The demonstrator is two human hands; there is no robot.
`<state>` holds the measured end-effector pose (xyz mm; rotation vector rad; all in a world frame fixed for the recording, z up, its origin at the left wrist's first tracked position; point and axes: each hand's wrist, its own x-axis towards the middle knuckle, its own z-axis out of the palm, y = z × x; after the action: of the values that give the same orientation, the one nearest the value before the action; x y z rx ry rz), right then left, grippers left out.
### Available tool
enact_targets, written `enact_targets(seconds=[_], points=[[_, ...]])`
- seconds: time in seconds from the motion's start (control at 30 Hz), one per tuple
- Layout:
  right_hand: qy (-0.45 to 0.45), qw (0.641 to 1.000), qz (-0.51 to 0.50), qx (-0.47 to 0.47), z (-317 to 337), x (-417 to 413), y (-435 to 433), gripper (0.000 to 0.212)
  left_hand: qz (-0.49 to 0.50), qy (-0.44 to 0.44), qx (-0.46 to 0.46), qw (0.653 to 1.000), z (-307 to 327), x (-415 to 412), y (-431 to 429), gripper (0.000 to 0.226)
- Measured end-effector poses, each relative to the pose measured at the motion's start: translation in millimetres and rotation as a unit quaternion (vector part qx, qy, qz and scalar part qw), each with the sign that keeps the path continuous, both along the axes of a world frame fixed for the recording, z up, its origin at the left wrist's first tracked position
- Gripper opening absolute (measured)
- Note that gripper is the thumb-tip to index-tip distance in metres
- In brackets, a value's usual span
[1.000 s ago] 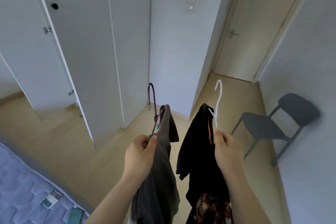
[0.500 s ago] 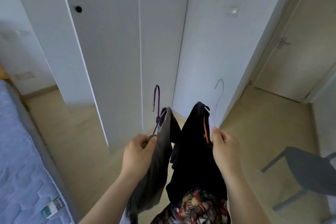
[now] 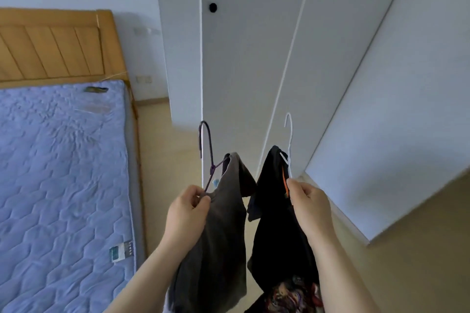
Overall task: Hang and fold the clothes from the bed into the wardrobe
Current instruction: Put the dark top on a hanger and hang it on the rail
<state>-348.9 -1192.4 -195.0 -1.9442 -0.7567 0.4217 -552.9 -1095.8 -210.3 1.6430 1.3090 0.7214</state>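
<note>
Left hand (image 3: 188, 213): thumb and forefinger pinched on the lower stem of the purple hanger (image 3: 207, 140), other fingers curled beneath. The grip matches the earlier frames.

Purple hanger: hook upright and open to the left, carrying the grey garment (image 3: 221, 236). The garment hangs in a long fold past the left forearm to the bottom edge of the view.

Right hand (image 3: 309, 207): fingers curled, thumb and forefinger pinching the wire of the white hanger (image 3: 289, 134) at the collar. This hold is also unchanged.

White hanger: thin hook upright, carrying the black garment (image 3: 274, 211). An orange strip (image 3: 285, 183) shows at the neck and a coloured print (image 3: 290, 295) low down. The two garments hang side by side, edges nearly touching.

Wardrobe (image 3: 241, 58): white panels, now directly ahead and filling the upper centre. A dark round hole (image 3: 212, 7) sits in one door. Both hooks stand in front of it, not yet on any rail.

Bed (image 3: 63, 160): blue quilted mattress, now filling the left of the view where half a second ago only a strip showed. A label (image 3: 121, 253) sits on its near edge and a small dark item (image 3: 96, 89) lies near the head end.

Headboard (image 3: 50, 46): wooden, newly in view.

The view has swung left since the earlier frames, so the grey chair and the room door have passed out of it.
</note>
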Motion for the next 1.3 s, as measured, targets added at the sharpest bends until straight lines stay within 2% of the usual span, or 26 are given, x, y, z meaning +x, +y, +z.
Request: enact_targets(seconds=[0.23, 0.37, 0.47, 0.57, 0.63, 0.73, 0.9, 1.2, 1.3], points=[[-0.041, 0.995, 0.089, -0.019, -2.1, -21.8, 105.8, 0.046, 0.026, -0.003, -0.015, 1.000, -11.0, -29.5, 80.0, 0.005], [-0.037, 0.989, 0.145, -0.006, 1.6, -41.8, 156.2, 0.036, 0.053, -0.037, -0.026, 0.998, -10.4, -44.3, 117.0, 0.038], [-0.026, 0.984, 0.177, -0.005, 3.8, -54.7, 189.3, 0.037, 0.083, -0.068, -0.055, 0.993, -8.0, -56.0, 139.9, 0.050], [-0.034, 0.983, 0.182, -0.013, 5.5, -64.6, 223.0, 0.049, 0.111, -0.062, -0.057, 0.990, -10.7, -68.5, 164.1, 0.048], [-0.029, 0.981, 0.192, -0.013, 4.5, -68.5, 245.2, 0.050, 0.136, -0.065, -0.048, 0.987, -15.8, -73.6, 180.1, 0.047], [0.019, 0.977, 0.212, 0.005, 0.2, -68.9, 281.1, 0.040, 0.166, -0.054, -0.026, 0.984, -21.5, -77.9, 204.7, 0.041], [0.024, 0.954, 0.294, 0.046, 0.2, -73.3, 350.6, 0.023, 0.205, -0.054, -0.026, 0.977, -23.2, -79.5, 252.6, 0.034], [0.033, 0.936, 0.349, 0.043, 3.1, -63.5, 474.1, 0.045, 0.288, -0.033, 0.005, 0.957, 7.7, -59.3, 343.7, 0.032], [0.027, 0.935, 0.349, 0.048, 1.9, -60.3, 508.8, 0.045, 0.303, -0.043, 0.026, 0.952, 15.0, -52.8, 370.7, 0.034]])
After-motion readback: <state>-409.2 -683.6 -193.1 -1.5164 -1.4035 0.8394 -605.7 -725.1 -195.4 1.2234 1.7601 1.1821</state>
